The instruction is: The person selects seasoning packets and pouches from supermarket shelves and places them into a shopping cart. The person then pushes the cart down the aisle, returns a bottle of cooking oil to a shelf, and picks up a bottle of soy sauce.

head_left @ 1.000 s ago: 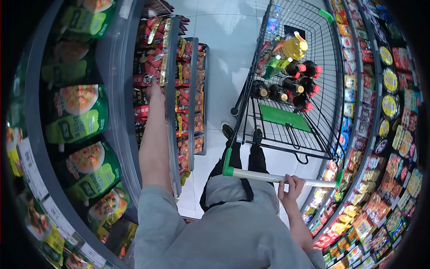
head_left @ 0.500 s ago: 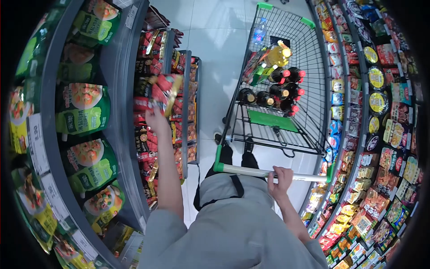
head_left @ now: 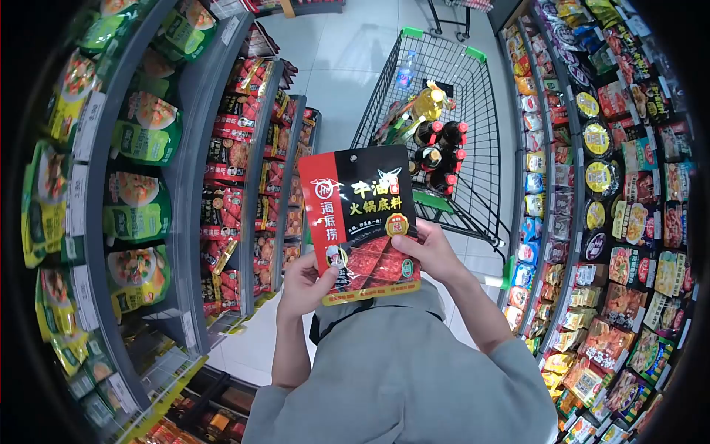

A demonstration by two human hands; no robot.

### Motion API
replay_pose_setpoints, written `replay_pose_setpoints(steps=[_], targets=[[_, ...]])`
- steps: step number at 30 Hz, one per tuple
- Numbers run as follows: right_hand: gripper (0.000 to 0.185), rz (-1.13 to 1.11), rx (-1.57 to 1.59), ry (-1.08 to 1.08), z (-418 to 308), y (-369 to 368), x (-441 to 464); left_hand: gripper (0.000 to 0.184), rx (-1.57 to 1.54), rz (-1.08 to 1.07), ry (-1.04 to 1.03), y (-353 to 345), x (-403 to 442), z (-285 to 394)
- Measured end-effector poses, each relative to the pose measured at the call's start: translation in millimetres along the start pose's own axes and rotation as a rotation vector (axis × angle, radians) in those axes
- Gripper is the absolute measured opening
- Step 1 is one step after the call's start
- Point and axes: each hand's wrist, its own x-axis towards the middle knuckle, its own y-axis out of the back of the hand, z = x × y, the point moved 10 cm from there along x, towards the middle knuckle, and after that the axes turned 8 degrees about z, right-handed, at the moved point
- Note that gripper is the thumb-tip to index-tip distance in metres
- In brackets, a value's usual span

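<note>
A red and black packet of hot pot soup base point(head_left: 362, 222), with Chinese lettering and a picture of red blocks, is held upright in front of my body, its printed face toward me. My left hand point(head_left: 307, 283) grips its lower left edge, thumb on the front. At the right edge, my right hand point(head_left: 435, 251) pinches it with the thumb over the gold seal. The fingers behind the packet are hidden. Just beyond it stands the shopping cart point(head_left: 477, 96), whose handle is mostly covered by the packet and my right arm.
Inside the cart are several dark bottles with red caps point(head_left: 452, 133), a yellow oil bottle point(head_left: 429, 102) and a water bottle point(head_left: 405, 70). Shelves of green pouches point(head_left: 140, 200) and red packets point(head_left: 225, 200) line the left. Packaged foods point(head_left: 621, 266) fill the right shelves. Another cart point(head_left: 462, 7) is ahead.
My left hand has brought the packet from the left shelf to in front of my chest. My right hand has left the cart handle and now holds the packet too.
</note>
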Motion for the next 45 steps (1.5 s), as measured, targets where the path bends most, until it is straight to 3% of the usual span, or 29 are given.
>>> replay_pose_setpoints(steps=[7,9,15,16,17,19,22,25,31,36,40,45], targets=[[0.02,-0.102,-0.015,0.278,-38,-6,-38,0.035,-0.187,0.114,-0.031,-23,-15,28],[0.019,-0.108,-0.015,0.256,-39,-6,-44,0.038,-0.234,0.123,-0.003,-28,-18,32],[0.022,-0.127,-0.187,0.402,-53,-14,-63,0.033,-0.075,0.175,0.04,-23,-15,13],[0.031,-0.205,-0.323,0.311,-45,-16,-69,0.033,-0.115,0.209,0.029,-25,-10,6],[0.038,-0.332,-0.311,0.438,-58,-36,-81,0.034,-0.153,0.24,0.018,-30,-7,3],[0.051,-0.513,-0.365,0.759,-81,-75,-109,0.042,-0.486,0.139,0.243,-49,-6,-27],[0.05,-0.533,-0.972,0.969,-61,-110,-130,0.054,-1.161,-0.417,0.129,-101,-6,13],[0.055,-0.379,-1.086,1.114,-48,-117,-129,0.056,-1.302,-0.184,0.169,-93,4,2],[0.053,-0.322,-1.065,1.12,-51,-107,-133,0.063,-1.307,-0.342,0.259,-113,-2,7],[0.036,-0.309,-0.974,1.098,-57,-102,-134,0.062,-1.383,-0.373,0.322,-123,-7,5],[0.026,-0.302,-0.922,1.08,-56,-98,-132,0.06,-1.314,-0.293,0.285,-120,-5,10],[0.032,-0.327,-0.921,1.05,-52,-94,-127,0.057,-1.287,-0.28,0.187,-119,-5,23]])
